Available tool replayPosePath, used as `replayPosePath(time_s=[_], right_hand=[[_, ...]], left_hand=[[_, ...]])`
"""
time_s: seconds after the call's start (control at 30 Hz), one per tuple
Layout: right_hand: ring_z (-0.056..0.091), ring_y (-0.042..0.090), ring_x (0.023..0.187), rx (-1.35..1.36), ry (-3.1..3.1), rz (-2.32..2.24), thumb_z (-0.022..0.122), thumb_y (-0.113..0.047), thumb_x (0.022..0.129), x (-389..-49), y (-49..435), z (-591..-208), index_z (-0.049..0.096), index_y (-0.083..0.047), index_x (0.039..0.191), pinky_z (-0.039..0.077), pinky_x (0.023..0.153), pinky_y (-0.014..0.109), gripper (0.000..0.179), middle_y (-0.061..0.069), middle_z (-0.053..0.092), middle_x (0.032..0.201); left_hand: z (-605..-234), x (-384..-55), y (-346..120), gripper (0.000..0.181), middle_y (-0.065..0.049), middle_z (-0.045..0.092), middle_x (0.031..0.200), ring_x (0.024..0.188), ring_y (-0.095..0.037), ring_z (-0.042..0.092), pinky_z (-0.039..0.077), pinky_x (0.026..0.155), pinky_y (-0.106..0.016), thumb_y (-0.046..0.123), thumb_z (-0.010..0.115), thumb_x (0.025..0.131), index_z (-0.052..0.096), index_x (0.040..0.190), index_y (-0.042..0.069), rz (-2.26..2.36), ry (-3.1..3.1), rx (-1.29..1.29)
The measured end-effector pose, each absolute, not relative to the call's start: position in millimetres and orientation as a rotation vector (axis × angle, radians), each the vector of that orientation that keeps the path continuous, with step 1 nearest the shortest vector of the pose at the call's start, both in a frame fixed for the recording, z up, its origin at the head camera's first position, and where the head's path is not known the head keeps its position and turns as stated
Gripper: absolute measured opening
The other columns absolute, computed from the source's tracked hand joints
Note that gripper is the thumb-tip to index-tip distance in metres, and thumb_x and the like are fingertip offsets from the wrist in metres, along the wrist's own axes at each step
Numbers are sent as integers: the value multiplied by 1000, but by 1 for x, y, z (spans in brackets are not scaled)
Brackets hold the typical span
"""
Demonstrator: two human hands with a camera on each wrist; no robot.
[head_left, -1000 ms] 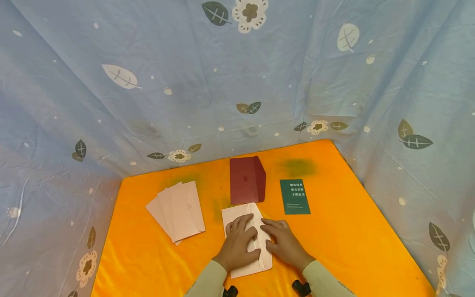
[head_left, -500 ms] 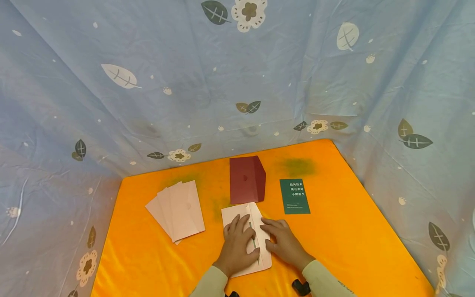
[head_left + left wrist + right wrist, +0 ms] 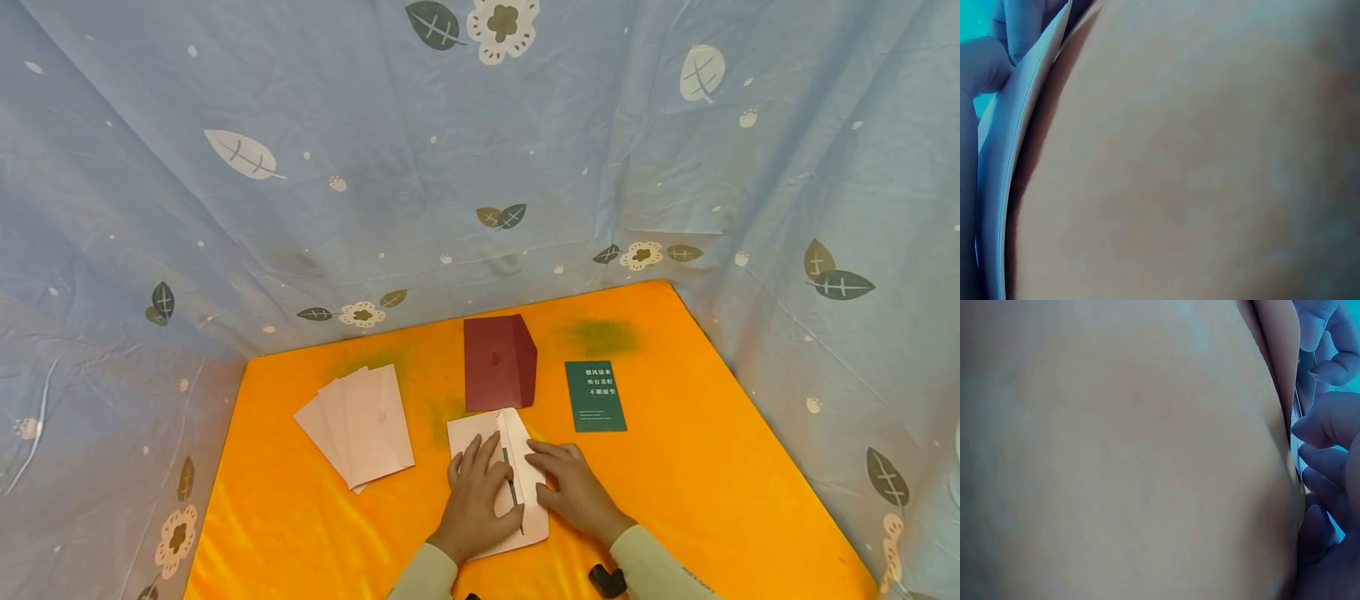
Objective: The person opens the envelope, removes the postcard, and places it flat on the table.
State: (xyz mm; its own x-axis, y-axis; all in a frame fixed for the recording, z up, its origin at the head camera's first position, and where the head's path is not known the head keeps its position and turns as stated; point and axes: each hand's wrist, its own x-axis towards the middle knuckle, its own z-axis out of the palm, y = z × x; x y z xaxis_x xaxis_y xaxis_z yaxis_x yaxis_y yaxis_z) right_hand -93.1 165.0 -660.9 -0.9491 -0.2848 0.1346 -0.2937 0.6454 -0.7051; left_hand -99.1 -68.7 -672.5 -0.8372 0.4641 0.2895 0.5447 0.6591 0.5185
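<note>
A pale pink envelope (image 3: 491,425) lies on the orange cloth with its flap unfolded to the right. My left hand (image 3: 476,500) rests on the envelope's body, fingers spread. At the envelope's mouth, a thin dark green strip (image 3: 513,492) shows beside my left thumb and forefinger, like the edge of a card inside. My right hand (image 3: 573,492) touches the flap from the right with its fingertips. In the left wrist view, the envelope's edge (image 3: 1013,144) stands slightly raised off the cloth. Fingers of both hands (image 3: 1329,425) appear at the right of the right wrist view.
Behind the pink envelope lies a dark red envelope (image 3: 489,367), flap unfolded to the right. A dark green card (image 3: 596,408) with white writing lies to the right. Several pale pink envelopes (image 3: 367,425) overlap at the left. Blue patterned curtains (image 3: 420,183) enclose the orange table (image 3: 697,433).
My left hand has shifted slightly left and its fingers have drawn back a little. The dark green strip at the envelope's mouth has come into sight. My right hand has stayed nearly still.
</note>
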Motion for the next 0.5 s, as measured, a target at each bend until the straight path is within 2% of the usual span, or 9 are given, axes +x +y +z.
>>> replayPosePath(time_s=[0.23, 0.5], right_hand=[[50, 19, 122, 468, -2859, 1229, 81, -7, 90, -93, 163, -659, 76, -7, 137, 50, 101, 41, 47, -2, 59, 156], [49, 20, 123, 492, -2842, 1245, 80, -4, 92, -91, 161, -663, 76, -13, 139, 51, 101, 44, 48, 0, 58, 158]], left_hand=[[-676, -98, -68, 32, -14, 40, 170, 153, -48, 35, 25, 107, -81, 37, 81, 82, 62, 105, 28, -906, -2683, -825], [-676, -98, -71, 34, -15, 41, 169, 152, -53, 34, 20, 105, -89, 37, 82, 82, 62, 109, 27, -936, -2686, -833]])
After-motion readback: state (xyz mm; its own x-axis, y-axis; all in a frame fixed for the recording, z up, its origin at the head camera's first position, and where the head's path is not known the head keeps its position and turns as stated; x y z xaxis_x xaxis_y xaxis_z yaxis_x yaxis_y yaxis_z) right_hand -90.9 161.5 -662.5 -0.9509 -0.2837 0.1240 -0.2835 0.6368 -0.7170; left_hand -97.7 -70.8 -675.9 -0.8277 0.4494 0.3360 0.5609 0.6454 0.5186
